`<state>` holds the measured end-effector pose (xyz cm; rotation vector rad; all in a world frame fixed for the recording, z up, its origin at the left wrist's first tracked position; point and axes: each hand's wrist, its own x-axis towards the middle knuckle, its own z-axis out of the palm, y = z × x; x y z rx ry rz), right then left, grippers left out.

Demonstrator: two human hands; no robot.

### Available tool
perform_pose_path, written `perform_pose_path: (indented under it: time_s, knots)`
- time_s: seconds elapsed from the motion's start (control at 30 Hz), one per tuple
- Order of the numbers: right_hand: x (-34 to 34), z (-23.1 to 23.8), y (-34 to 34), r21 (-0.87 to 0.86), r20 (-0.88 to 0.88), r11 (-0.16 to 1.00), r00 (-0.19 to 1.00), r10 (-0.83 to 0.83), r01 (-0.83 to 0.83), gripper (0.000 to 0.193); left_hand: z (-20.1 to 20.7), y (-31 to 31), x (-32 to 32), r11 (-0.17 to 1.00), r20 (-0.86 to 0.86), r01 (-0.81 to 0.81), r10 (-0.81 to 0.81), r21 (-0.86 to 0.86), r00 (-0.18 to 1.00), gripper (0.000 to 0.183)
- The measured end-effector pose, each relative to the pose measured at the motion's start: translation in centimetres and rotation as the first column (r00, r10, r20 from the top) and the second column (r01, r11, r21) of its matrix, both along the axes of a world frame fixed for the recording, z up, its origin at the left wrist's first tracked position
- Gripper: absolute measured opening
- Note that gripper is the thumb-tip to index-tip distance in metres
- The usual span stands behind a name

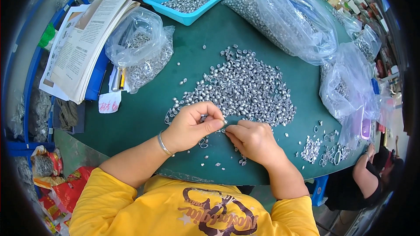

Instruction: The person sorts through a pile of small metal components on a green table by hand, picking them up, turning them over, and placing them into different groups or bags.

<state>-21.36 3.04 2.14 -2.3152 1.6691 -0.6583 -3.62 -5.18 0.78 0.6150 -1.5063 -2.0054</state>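
Over the near edge of a pile of small silver-grey metal pieces [247,83], my left hand [192,123] pinches a tiny metal piece [225,123] between thumb and forefinger. A metal bangle [164,144] circles that wrist. Close beside it, my right hand [253,140] is closed low over the green table [144,126], thumb and forefinger pressed together. Another small piece lies at its fingertips, but whether they grip it is hard to make out. The pile's pieces look like small rounded, hollow caps. A few loose ones lie below my hands.
A blue basket [192,16] of metal pieces stands at the back. Clear bags of parts [151,59] lie left, and larger bags [293,22] right. Papers [85,46] are stacked at far left. Small flat bits [311,149] and rings [329,154] lie near right. Other people sit beyond and at right.
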Motion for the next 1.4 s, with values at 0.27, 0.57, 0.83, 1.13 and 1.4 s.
perform_pose_path:
  time_s: [0.27,0.57,0.83,1.13,1.4]
  knots:
    - [-0.5,0.0,-0.3,0.043,0.192,0.999,0.981,-0.024,0.016,0.004,-0.4,-0.6,0.5,0.888,-0.268,0.058,0.075,0.456,0.961,0.006]
    - [-1.1,0.0,-0.4,0.113,0.187,0.990,0.977,-0.104,0.084,0.004,-0.3,-0.1,0.3,0.889,-0.186,0.004,0.091,0.458,0.978,0.014]
    - [-1.2,-0.4,-0.4,0.130,0.139,0.988,0.985,-0.102,0.084,0.004,-0.3,0.0,0.3,0.809,-0.209,0.040,0.103,0.586,0.972,0.009]
    - [0.6,-0.3,-0.2,0.026,0.034,1.000,0.999,0.012,-0.013,0.007,-0.3,-0.1,0.2,0.742,-0.216,0.065,0.110,0.667,0.970,0.009]
    - [-0.9,-0.1,-0.5,0.283,0.714,0.956,0.682,-0.157,-0.076,0.008,-0.6,0.0,0.2,0.741,-0.232,0.100,0.077,0.664,0.970,0.008]
